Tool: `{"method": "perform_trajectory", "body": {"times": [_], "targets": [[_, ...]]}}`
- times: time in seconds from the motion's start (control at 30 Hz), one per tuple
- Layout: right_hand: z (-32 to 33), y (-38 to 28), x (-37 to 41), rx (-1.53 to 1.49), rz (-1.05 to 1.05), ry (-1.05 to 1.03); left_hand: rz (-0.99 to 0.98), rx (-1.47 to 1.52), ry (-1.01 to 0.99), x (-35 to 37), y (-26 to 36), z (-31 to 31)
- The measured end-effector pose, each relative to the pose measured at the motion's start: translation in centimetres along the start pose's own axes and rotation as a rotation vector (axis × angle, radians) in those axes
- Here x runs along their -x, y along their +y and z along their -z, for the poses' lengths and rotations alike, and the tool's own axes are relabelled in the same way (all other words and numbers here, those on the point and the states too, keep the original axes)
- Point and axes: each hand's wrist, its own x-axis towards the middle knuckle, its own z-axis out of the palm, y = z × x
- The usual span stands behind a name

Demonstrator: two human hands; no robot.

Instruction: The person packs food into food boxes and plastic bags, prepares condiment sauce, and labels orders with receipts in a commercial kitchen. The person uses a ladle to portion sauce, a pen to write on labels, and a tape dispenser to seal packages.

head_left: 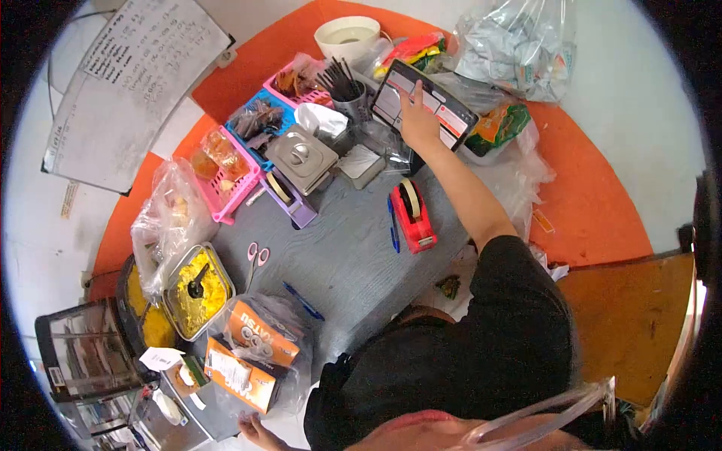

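My right hand [421,124] is over a tablet [387,101] in a dark case at the back of the table, index finger stretched out onto its lit screen. It grips nothing. My left hand [259,432] is low at the bottom edge of the view, partly cut off, its visible fingers apart and nothing seen in them. Just above it, a clear plastic bag [297,319] holds orange boxes [241,376]. A red tape dispenser [414,222] and a blue pen [393,225] lie below the tablet.
Pink-handled scissors [258,255], another pen [303,301], a purple tape dispenser [293,203] and a lidded steel container [302,158] are on the grey table [338,248]. Yellow food fills a glass dish [180,323] at left. A cup of black straws [350,101] stands beside the tablet.
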Motion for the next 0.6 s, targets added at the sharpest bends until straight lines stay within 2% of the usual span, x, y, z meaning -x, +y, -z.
{"method": "perform_trajectory", "body": {"times": [0.07, 0.1, 0.13, 0.17, 0.2, 0.23, 0.27, 0.3, 0.33, 0.4, 0.43, 0.5, 0.53, 0.57, 0.6], "targets": [[2.5, -2.0, 1.2, -0.125, 0.086, 0.057, -0.098, -0.100, 0.033, 2.8, 4.7, -3.5], [3.6, -3.7, 2.4, -0.256, 0.137, 0.075, -0.062, -0.094, 0.034, 3.9, 7.2, -5.0], [4.3, -5.9, 4.2, -0.391, 0.195, 0.085, -0.059, -0.059, 0.083, 3.6, 6.3, -4.8], [4.5, -8.1, 6.5, -0.579, 0.328, -0.034, -0.007, -0.148, 0.026, 2.8, 5.2, -3.7], [4.7, -10.5, 9.5, -0.767, 0.464, -0.170, -0.010, -0.105, 0.073, 3.6, 7.0, -5.2], [6.1, -13.3, 13.0, -0.963, 0.472, -0.507, -0.005, -0.187, 0.095, 4.2, 9.4, -6.7], [4.7, -15.6, 16.7, -1.034, 0.588, -0.790, -0.010, -0.197, 0.032, 3.8, 9.8, -6.9], [5.6, -17.9, 20.0, -1.180, 0.630, -1.167, -0.020, -0.163, 0.024, 3.8, 10.8, -7.6], [5.5, -19.8, 23.2, -1.181, 0.690, -1.226, -0.019, -0.109, 0.052, 3.9, 11.1, -8.0], [4.1, -23.2, 28.4, -1.201, 0.965, -0.855, -0.068, -0.094, 0.060, 3.7, 11.8, -8.6], [4.2, -24.5, 29.5, -1.041, 0.973, -0.864, -0.057, -0.059, 0.031, 3.6, 12.0, -8.6], [5.8, -25.8, 28.9, -0.928, 0.851, -0.812, -0.075, -0.038, -0.010, 3.2, 12.6, -8.4], [5.4, -26.6, 28.7, -1.060, 0.824, -0.702, -0.095, -0.052, -0.032, 2.9, 12.7, -8.0], [5.3, -26.7, 27.6, -0.961, 0.777, -0.899, -0.092, 0.012, -0.014, 2.7, 12.5, -7.8], [4.2, -26.6, 27.1, -0.966, 0.860, -0.810, -0.093, 0.077, -0.003, 2.5, 12.3, -7.8]]}}
